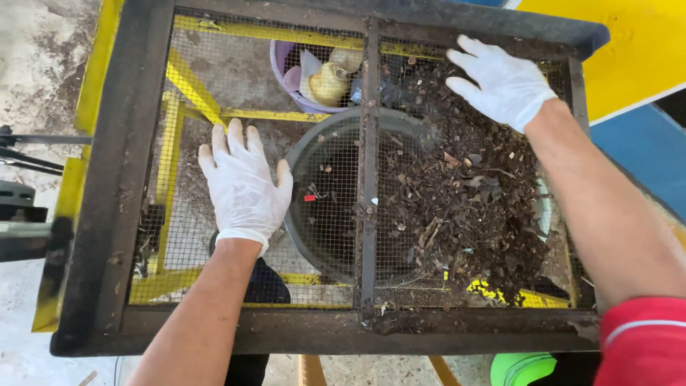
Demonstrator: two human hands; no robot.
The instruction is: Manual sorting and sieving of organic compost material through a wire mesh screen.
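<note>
both gloved hands lie flat, fingers spread, holding nothing on the mesh sieve (236, 86): left hand (243, 184) beside the debris pile (464, 207), right hand (504, 82) atop it. rub lightly, keeping palms flat.

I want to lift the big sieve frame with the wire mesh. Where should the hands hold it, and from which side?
Probably by the two short dark side rails of the sieve frame, one hand on each, coming from outside. The rails are broad and solid, while the mesh is thin, and debris loads the right half. The left hand and right hand now lie flat on the mesh.
</note>
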